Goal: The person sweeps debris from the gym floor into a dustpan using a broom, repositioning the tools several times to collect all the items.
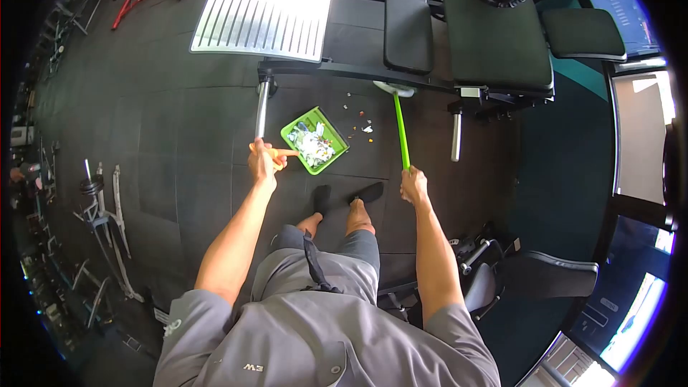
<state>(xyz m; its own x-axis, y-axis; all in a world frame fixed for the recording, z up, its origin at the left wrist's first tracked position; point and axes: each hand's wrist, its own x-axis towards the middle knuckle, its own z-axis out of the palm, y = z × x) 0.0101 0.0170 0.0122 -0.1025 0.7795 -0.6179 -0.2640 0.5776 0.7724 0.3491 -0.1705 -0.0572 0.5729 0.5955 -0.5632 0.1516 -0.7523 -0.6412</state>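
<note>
Both grips are closed: left hand (pixel 264 161) on the dustpan (pixel 315 140) handle, right hand (pixel 413 185) on the broom (pixel 401 132) stick. Keep the pan's lip flat on the floor (pixel 201 136); scraps (pixel 368 129) lie just right of it.

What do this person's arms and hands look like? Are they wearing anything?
The left hand and right hand are bare, with no gloves. Short grey sleeves end above the elbows; the forearms are uncovered. The grey shirt bears a small white mark.
</note>
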